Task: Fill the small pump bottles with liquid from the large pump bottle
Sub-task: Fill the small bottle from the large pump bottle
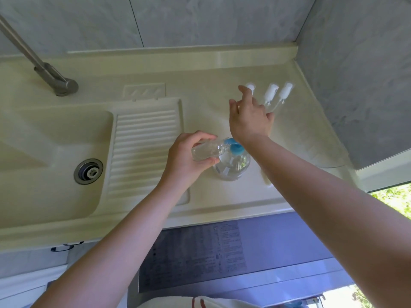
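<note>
While the left hand (189, 152) grips a small pump bottle (206, 151) tilted nearly flat at frame centre, its open neck sits against the blue spout of the large pump bottle (231, 163), which stands on the counter (200, 90) just right of the ribbed drainboard (144, 150). The right hand (250, 117), fingers spread and holding nothing, reaches toward the white pump caps (270, 93) lying in the upper right of the frame.

The small bottle appears largely filled, so the step in hand is probably capping. Done well, the bottle would be righted before the neck leaves the spout, kept steady and upright, and the cap's dip tube fed straight in before tightening; a tilted, open neck risks a spill.

Count: one small bottle in view; one large bottle; three caps, the leftmost partly hidden behind the fingertips; two hands. Other small bottles cannot be seen. One sink (55, 138) with its drain (88, 171) occupies the left, one faucet (53, 78) the upper left.
</note>
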### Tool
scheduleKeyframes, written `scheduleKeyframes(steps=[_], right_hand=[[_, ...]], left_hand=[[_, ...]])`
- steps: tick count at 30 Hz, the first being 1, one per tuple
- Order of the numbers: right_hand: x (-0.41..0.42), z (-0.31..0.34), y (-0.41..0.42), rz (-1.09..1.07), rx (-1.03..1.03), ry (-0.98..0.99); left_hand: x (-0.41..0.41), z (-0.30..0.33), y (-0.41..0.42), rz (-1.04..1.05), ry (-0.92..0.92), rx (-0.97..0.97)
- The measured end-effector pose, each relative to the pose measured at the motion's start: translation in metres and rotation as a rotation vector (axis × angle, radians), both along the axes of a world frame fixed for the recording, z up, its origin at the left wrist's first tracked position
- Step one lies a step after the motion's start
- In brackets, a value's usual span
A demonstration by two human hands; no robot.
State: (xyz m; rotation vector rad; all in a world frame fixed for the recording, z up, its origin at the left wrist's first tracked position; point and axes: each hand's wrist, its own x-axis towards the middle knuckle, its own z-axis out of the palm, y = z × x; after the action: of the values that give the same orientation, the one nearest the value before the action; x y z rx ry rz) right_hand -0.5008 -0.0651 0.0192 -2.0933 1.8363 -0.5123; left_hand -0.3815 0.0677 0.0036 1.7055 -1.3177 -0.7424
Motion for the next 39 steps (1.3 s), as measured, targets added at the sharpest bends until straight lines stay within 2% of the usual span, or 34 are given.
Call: scheduleKeyframes(steps=[7,19,24,30,33,39], right_hand=[[-0.001,-0.005,0.001,-0.011,0.134,-0.018],[0.001,0.004,0.002,0.040,-0.022,-0.022],[0.000,-0.003,0.002,0.034,0.024,-0.002],[-0.001,0.000,0.001,0.004,-0.031,-0.034],[-0.001,-0.002,0.002,0.005,-0.077,0.023],[-0.001,-0.001,0.001,-0.013,-0.012,-0.011]], left_hand=[[0.002,0.001,-0.002,-0.013,-0.020,0.040],[0.004,0.001,-0.005,-0.033,-0.020,0.025],[0.005,0.002,-0.004,-0.033,-0.022,0.033],[0.002,0.001,-0.003,-0.019,0.026,0.030],[0.003,0.000,-0.004,-0.018,0.025,0.022],[0.002,0.000,-0.003,-0.023,0.041,0.029]])
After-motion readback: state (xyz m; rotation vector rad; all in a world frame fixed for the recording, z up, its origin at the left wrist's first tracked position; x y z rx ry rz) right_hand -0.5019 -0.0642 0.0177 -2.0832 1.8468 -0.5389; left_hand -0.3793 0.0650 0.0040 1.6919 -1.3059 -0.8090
